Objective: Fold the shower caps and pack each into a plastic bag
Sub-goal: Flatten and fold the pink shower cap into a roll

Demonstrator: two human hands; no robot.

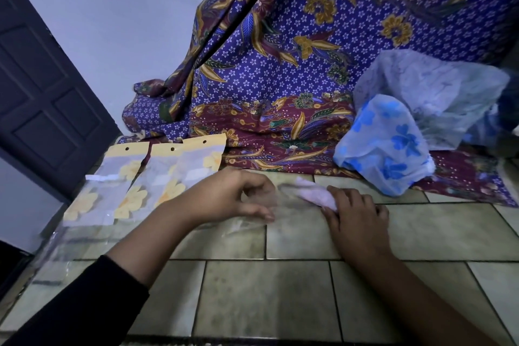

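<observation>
The left hand (238,196) has a pinching grip on the mouth of a clear plastic bag (247,226) lying on the tiles. The right hand (354,222) has its grip curled round a folded pale pink shower cap (314,192), right at that mouth.

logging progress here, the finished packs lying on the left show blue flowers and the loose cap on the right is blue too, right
Not quite: the head view shows the finished packs with yellow flowers; the loose cap on the right is indeed blue.
</observation>
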